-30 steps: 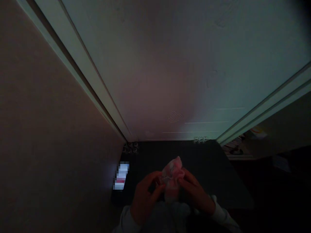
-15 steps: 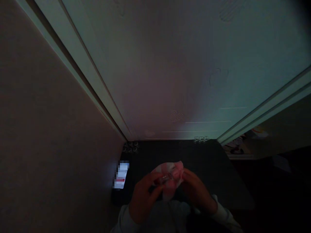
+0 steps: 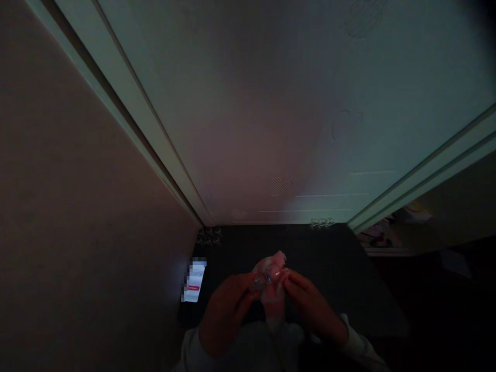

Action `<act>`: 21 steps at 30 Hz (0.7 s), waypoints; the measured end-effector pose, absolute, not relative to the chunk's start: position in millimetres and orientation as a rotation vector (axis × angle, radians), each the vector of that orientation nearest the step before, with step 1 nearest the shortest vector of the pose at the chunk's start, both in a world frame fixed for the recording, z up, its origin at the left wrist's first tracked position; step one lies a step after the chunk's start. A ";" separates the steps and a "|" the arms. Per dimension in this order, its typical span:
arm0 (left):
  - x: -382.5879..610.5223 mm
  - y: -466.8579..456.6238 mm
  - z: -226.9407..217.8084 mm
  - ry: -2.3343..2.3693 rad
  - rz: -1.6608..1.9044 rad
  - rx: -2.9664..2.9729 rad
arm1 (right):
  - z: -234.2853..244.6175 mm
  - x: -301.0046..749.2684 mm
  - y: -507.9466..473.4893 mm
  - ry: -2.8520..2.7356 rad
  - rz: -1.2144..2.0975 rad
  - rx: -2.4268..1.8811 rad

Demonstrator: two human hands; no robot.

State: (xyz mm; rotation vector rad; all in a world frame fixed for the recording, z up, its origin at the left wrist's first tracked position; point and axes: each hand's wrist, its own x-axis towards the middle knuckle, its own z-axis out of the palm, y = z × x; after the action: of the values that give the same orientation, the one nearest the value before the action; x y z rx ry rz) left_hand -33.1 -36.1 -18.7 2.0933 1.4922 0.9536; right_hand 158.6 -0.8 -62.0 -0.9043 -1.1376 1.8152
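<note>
In a very dim room, my left hand (image 3: 227, 312) and my right hand (image 3: 312, 307) meet over a dark surface (image 3: 333, 268). Both pinch a small crumpled pink and white piece of cloth or wrapper (image 3: 271, 274) between their fingertips. The left fingers close on its left edge, the right fingers on its right edge. A part of it hangs down between my hands. What exactly the pink thing is I cannot make out.
A lit phone screen (image 3: 194, 281) lies at the left edge of the dark surface, beside a wall. A pale door (image 3: 271, 129) with its frame stands straight ahead. Papers or clutter (image 3: 382, 237) lie at the right past the frame.
The pink thing has been squeezed into a smaller bundle, and my fingertips have drawn closer together on it. The phone has not moved.
</note>
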 end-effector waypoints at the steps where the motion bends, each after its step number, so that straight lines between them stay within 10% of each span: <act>1: -33.1 -35.5 -17.2 1.494 0.952 2.116 | -61.5 158.8 -0.7 -1.157 1.809 -0.903; 21: -33.3 -35.1 -7.4 1.355 0.867 2.177 | -58.3 175.6 2.1 -1.365 1.664 -0.935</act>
State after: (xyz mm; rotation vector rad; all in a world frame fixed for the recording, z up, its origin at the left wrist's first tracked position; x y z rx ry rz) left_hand -33.3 -35.1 -7.4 2.1773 1.3545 0.8671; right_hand 175.6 2.1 -58.3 -0.9355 -1.3648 1.6635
